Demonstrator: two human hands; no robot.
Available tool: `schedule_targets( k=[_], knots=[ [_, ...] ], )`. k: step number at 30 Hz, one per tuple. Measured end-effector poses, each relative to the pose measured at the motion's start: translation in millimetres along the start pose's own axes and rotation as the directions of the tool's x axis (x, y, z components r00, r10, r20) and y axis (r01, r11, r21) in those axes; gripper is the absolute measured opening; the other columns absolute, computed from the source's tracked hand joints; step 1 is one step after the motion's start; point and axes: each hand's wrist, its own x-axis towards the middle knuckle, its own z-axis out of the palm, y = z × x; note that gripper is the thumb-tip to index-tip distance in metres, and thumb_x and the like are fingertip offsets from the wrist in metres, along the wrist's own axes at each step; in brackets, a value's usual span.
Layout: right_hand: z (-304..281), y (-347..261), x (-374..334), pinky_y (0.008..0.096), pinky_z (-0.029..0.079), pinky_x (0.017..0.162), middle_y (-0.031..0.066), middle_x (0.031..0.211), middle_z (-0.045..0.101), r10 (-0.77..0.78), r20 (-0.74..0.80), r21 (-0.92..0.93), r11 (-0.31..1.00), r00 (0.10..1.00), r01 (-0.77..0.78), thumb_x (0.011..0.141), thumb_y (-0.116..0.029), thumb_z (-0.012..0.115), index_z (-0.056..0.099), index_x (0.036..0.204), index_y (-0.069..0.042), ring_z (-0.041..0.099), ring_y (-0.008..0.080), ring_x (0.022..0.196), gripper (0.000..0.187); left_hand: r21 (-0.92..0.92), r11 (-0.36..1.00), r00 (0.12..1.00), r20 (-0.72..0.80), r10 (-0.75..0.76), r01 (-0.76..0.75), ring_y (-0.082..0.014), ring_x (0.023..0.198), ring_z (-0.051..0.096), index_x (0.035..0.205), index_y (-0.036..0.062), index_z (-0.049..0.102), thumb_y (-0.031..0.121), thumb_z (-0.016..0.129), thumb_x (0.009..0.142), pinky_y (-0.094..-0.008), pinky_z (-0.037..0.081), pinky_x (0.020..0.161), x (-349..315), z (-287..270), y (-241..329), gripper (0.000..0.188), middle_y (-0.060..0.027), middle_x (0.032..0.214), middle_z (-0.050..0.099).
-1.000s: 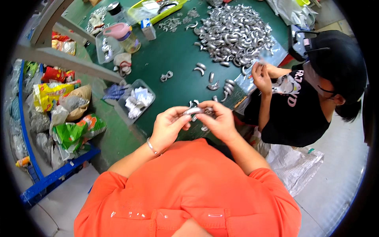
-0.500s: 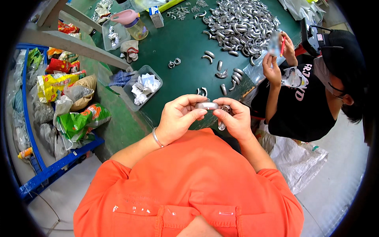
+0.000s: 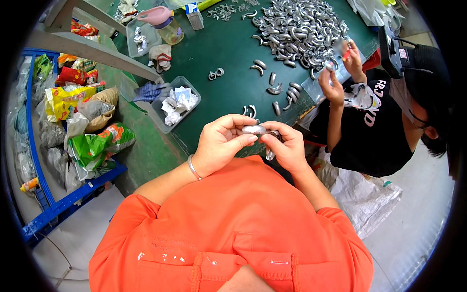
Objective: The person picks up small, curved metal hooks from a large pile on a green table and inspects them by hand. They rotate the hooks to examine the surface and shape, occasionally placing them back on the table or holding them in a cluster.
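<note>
Between my two hands I hold a curved, shiny silver metal piece [image 3: 254, 130] by its ends, in front of my chest. My left hand [image 3: 219, 146] pinches its left end between thumb and fingers. At the other end, my right hand [image 3: 291, 151] grips with thumb and forefinger. A second silver piece [image 3: 270, 155] hangs from under my right fingers, partly hidden by them. Just beyond my hands, a few thin curved pieces [image 3: 250, 111] lie on the green table [image 3: 214, 100]. Several more curved pieces [image 3: 294, 91] rest farther right.
A large heap of curved metal pieces [image 3: 301, 31] covers the table's far side. A plastic tub [image 3: 168, 127] with crumpled white paper [image 3: 179, 103] stands left. A pink-topped bottle [image 3: 170, 31] is behind it. On the right, a co-worker [image 3: 374, 117] handles a small item. A blue rack [image 3: 73, 197] with bags stands at left.
The held metal piece has turned slightly, showing a broader face. The piece under my right hand has shifted a little left. The co-worker's hands have moved apart.
</note>
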Motion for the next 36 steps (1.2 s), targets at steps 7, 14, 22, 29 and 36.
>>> schedule_targets(
  k=[7, 14, 22, 29, 36],
  knots=[
    [-0.1, 4.6, 2.4, 0.019, 0.042, 0.059, 0.0003, 0.082, 0.059, -0.018, 0.015, -0.077, 0.997, 1.0, 0.02, 0.078, -0.006, 0.064, 0.059, 0.099, -0.001, 0.05, 0.0049, 0.068, 0.023, 0.034, 0.997, 0.998, -0.009, -0.065, 0.066, -0.0121, 0.073, 0.059, 0.098, -0.0034, 0.055, 0.003, 0.056, 0.084, -0.0232, 0.05, 0.067, 3.5, -5.6, -2.7, 0.016, -0.01, 0.088, 0.061],
    [-10.9, 31.3, 6.7, 0.0218, 0.042, 0.058, 0.001, 0.077, 0.057, 0.082, 0.069, -0.304, 0.951, 0.994, -0.057, 0.081, -0.015, 0.062, 0.059, 0.097, -0.002, 0.051, 0.0079, 0.065, 0.02, 0.272, 0.936, 0.974, -0.055, -0.218, 0.225, -0.0142, 0.084, 0.058, 0.107, -0.0021, 0.051, 0.004, 0.057, 0.082, -0.0247, 0.047, 0.075, 12.8, -26.9, -38.0, 0.026, -0.0106, 0.097, 0.058],
    [-25.6, 61.5, 10.4, 0.019, 0.033, 0.043, -0.0024, 0.064, 0.045, 0.465, -0.192, 0.181, 0.882, 0.864, -0.435, 0.09, -0.024, 0.05, 0.056, 0.097, -0.003, 0.04, 0.0052, 0.048, 0.022, 0.365, 0.868, 0.941, -0.144, -0.306, 0.338, -0.0145, 0.089, 0.057, 0.109, -0.001, 0.05, 0.006, 0.056, 0.082, -0.0249, 0.045, 0.075, 5.4, -54.3, -50.6, 0.029, -0.0094, 0.102, 0.058],
    [-38.7, 80.1, 17.1, 0.0207, 0.027, 0.042, -0.0018, 0.064, 0.043, 0.547, -0.223, 0.498, 0.776, 0.807, -0.388, 0.091, -0.023, 0.048, 0.054, 0.097, -0.004, 0.034, 0.0068, 0.047, 0.022, 0.471, 0.807, 0.933, -0.215, -0.287, 0.357, -0.0142, 0.086, 0.058, 0.101, -0.0039, 0.055, 0.007, 0.058, 0.079, -0.0254, 0.047, 0.077, -7.4, -72.3, -64.9, 0.025, -0.0102, 0.095, 0.06],
    [-46.7, 85.0, 26.1, 0.0202, 0.029, 0.04, -0.0015, 0.063, 0.043, 0.575, -0.248, 0.555, 0.744, 0.78, -0.372, 0.091, -0.023, 0.047, 0.054, 0.093, -0.004, 0.037, 0.0073, 0.047, 0.02, 0.497, 0.758, 0.904, -0.286, -0.317, 0.423, -0.0147, 0.084, 0.059, 0.1, -0.0036, 0.056, 0.009, 0.059, 0.078, -0.026, 0.047, 0.075, -23.9, -100.2, -85.5, 0.026, -0.0102, 0.092, 0.061]
  ],
)
